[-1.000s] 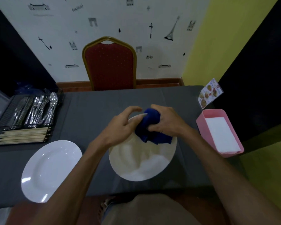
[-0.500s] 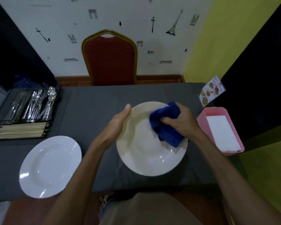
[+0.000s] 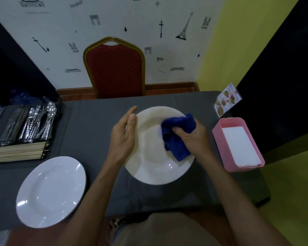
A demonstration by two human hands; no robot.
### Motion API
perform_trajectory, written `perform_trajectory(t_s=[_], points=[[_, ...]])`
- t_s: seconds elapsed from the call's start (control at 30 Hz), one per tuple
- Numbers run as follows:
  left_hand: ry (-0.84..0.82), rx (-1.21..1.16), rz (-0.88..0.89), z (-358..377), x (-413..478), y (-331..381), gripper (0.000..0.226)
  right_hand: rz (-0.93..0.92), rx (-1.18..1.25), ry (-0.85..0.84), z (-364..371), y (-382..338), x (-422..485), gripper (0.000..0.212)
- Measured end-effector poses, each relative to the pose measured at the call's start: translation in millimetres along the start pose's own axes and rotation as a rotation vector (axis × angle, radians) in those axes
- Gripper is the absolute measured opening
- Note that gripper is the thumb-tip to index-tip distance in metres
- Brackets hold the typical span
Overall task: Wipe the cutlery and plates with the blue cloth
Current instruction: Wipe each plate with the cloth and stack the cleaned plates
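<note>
So, the blue cloth (image 3: 178,134) is bunched up in the right grip (image 3: 194,137), with the fingers curled round it. It's pressed onto the right side of the cream plate (image 3: 149,176), across the rim and into the well. The plate's left rim is steadied by the left grip (image 3: 123,135), which is open and flat, fingers straight and side by side, thumb laid along the edge. The plate looks tilted toward the camera. Whether it's touching the counter (image 3: 96,121) can't be told.

A second white plate (image 3: 52,191) is laid flat at the near left. Just behind it a black wire tray (image 3: 0,144) is parked, with the cutlery (image 3: 37,121) piled in the far compartment and chopsticks (image 3: 18,152) stacked in the near one. On the right, white napkins (image 3: 238,146) are held in a pink box (image 3: 219,135), and a menu card (image 3: 227,100) is propped just beyond it. A red chair (image 3: 116,71) is tucked in at the far side.
</note>
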State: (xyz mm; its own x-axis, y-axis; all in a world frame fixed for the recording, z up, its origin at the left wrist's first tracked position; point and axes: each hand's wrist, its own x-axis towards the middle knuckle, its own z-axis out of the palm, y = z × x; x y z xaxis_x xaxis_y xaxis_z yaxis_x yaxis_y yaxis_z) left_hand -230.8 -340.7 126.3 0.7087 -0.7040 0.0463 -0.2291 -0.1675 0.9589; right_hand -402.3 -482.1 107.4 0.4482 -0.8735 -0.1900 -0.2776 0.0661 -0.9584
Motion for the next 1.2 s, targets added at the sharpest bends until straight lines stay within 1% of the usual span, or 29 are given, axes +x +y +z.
perform_trajectory(t_s=[0.07,0.1,0.13,0.2,0.23,0.27,0.3,0.37,0.43,0.47,0.53,0.63,0.67,0.7,0.77,0.83,0.9,0.97,1.03,1.1,1.13,1.17,1.2], points=[[0.198,-0.090,-0.080,10,-13,-3,0.040,0.154,0.219,0.190,15,15,-11,0.045],[0.263,-0.127,-0.140,15,-21,-4,0.039,0.211,0.283,0.254,21,22,-15,0.046],[0.292,-0.163,-0.219,18,-28,-5,0.039,0.242,0.309,0.286,25,28,-18,0.046],[0.258,-0.240,-0.424,18,-35,-2,0.041,0.248,0.271,0.252,25,39,-20,0.044],[0.219,-0.256,-0.518,13,-35,1,0.045,0.231,0.229,0.200,21,41,-19,0.042],[0.172,-0.253,-0.565,7,-33,6,0.048,0.208,0.182,0.142,15,40,-18,0.041],[0.120,-0.235,-0.571,0,-30,9,0.049,0.179,0.129,0.080,10,37,-15,0.041],[-0.028,-0.197,-0.527,-15,-21,18,0.050,0.121,0.030,-0.058,1,24,-8,0.043],[-0.238,-0.154,-0.457,-27,-11,24,0.056,0.059,-0.050,-0.186,-7,6,2,0.047],[-0.318,-0.125,-0.430,-31,-6,27,0.058,0.029,-0.092,-0.241,-11,-4,7,0.048],[-0.425,-0.090,-0.370,-32,1,33,0.059,-0.041,-0.227,-0.357,-14,-27,13,0.043],[-0.642,-0.001,-0.311,-19,5,37,0.053,-0.197,-0.559,-0.539,-9,-55,12,0.029],[-0.684,0.051,-0.280,-14,5,36,0.049,-0.237,-0.623,-0.559,-6,-61,11,0.028],[-0.678,0.095,-0.237,-9,4,34,0.045,-0.264,-0.654,-0.554,-4,-64,10,0.028],[-0.600,0.132,-0.126,-3,4,30,0.039,-0.292,-0.650,-0.507,-3,-62,11,0.031],[-0.512,0.167,-0.031,-2,3,25,0.037,-0.277,-0.617,-0.446,-3,-52,12,0.033],[-0.412,0.163,-0.014,-5,4,18,0.038,-0.204,-0.512,-0.380,-5,-36,12,0.036],[-0.248,0.087,-0.053,-7,2,11,0.036,-0.099,-0.262,-0.266,-6,-19,11,0.040],[0.009,0.011,-0.093,-4,-4,6,0.034,0.016,0.032,-0.079,-1,-1,5,0.034],[0.247,-0.072,-0.174,6,-12,3,0.033,0.145,0.226,0.098,13,17,-4,0.030],[0.313,-0.106,-0.223,10,-15,2,0.036,0.206,0.291,0.154,19,26,-7,0.031],[0.329,-0.133,-0.273,12,-18,0,0.038,0.247,0.334,0.178,24,31,-10,0.032],[0.302,-0.147,-0.321,11,-19,-1,0.040,0.262,0.337,0.176,26,35,-13,0.032]])
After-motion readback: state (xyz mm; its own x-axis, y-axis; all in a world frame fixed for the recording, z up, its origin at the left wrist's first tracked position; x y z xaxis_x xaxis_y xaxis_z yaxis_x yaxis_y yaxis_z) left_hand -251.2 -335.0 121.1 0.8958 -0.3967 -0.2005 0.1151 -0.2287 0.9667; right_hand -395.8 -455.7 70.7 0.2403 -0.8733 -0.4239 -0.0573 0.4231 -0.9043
